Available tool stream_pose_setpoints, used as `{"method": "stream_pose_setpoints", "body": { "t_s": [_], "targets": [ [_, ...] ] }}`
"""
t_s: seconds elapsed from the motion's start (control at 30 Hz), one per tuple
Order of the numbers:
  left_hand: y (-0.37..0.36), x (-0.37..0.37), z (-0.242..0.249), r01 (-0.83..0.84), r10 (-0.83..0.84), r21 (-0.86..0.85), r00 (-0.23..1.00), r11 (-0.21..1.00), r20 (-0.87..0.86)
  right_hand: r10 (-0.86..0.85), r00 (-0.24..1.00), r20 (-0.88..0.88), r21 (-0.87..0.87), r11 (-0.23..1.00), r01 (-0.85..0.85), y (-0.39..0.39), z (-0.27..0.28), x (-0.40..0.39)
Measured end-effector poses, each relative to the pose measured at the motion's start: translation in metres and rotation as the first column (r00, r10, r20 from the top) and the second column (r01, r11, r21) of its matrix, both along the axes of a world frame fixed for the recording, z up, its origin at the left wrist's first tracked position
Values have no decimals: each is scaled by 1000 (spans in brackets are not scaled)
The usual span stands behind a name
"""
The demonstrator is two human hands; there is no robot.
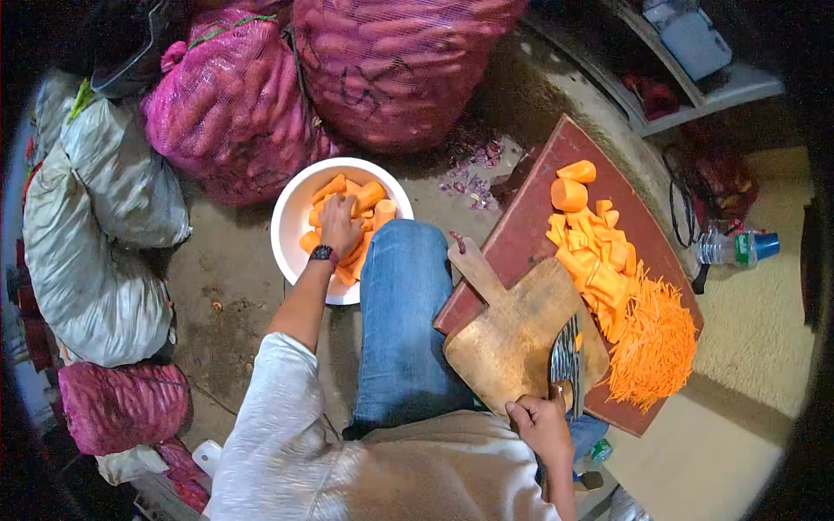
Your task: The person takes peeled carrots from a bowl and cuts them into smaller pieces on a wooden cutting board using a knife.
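My left hand (pixel 339 224) reaches into a white bowl (pixel 283 227) of peeled carrot pieces (pixel 371 193). Its fingers curl down around a piece, partly hidden. In my right hand (pixel 543 425) is the handle of a knife (pixel 565 360); the dark, patterned blade points away from me over the wooden cutting board (pixel 504 343). An orange scrap sticks to the blade. Beyond the cutting board, carrot slices (pixel 604 269) lie in a heap with a mound of shredded carrot (pixel 656 352). Two thicker carrot chunks (pixel 570 194) rest at the far end.
The cutting board rests partly on a reddish board (pixel 521 204). Large pink mesh sacks (pixel 400 69) stand behind the bowl, white sacks (pixel 104 252) at the left. Purple peelings (pixel 473 178) litter the floor. A plastic bottle (pixel 730 249) lies at the right.
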State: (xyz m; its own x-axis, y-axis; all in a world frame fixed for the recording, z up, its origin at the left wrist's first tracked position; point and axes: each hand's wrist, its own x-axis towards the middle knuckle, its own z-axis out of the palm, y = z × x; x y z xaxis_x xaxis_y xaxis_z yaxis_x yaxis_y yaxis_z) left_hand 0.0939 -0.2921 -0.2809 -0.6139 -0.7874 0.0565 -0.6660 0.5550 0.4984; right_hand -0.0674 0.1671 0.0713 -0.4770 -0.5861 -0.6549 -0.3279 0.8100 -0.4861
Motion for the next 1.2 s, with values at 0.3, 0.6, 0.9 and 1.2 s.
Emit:
{"method": "stream_pose_setpoints", "body": {
  "t_s": [0.3,0.6,0.9,1.2],
  "targets": [
    [-44,-31,-1,205,-228,101,882,974,412,41,995,-89,-10,999,-43,18,-18,5],
    [-21,-29,-14,80,-92,54,954,995,284,-60,998,-27,27,998,61,34,-35,3],
    [-29,-52,-12,118,-159,180,959,977,236,-43,997,-62,85,995,48,14,-16,4],
    [-30,-29,7,-88,113,478,993,874,-24,-68,996,-59,44,997,70,10,-15,6]
  ]
}}
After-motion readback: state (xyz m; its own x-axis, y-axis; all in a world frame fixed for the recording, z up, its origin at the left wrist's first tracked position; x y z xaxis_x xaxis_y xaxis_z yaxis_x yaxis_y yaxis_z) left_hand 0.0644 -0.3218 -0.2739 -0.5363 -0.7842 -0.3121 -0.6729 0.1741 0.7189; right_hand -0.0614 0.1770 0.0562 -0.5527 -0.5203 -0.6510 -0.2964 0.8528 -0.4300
